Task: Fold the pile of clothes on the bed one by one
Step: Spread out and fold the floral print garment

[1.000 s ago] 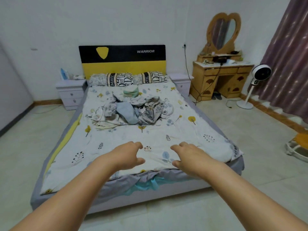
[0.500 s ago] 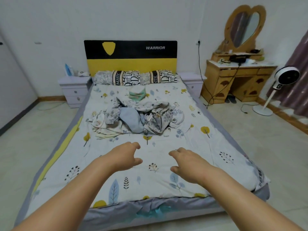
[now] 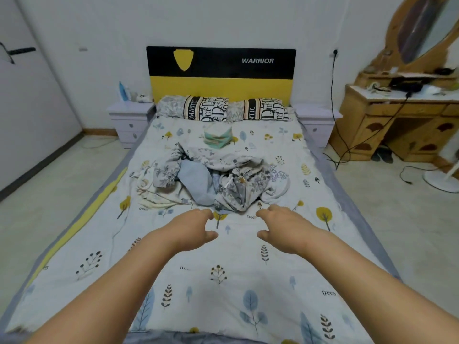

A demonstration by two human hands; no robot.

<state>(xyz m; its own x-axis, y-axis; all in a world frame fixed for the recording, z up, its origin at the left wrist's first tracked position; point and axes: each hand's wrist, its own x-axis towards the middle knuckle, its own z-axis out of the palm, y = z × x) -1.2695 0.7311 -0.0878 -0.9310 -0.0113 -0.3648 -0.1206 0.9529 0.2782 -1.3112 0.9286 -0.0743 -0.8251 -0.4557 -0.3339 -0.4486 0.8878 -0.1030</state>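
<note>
- The white wall runs plain behind the headboard, which is black above, with a yellow shield and the word WARRIOR, and yellow below.
- A pale nightstand stands at each side of the bed, the other nightstand on the right.
- Two patterned pillows lie against the headboard.
- A wooden dressing desk with a heart-shaped mirror stands at the right wall.
- A black cable hangs from a wall socket to the floor.
- The floor is pale tile.
- A white fan base sits at the right edge.
</note>
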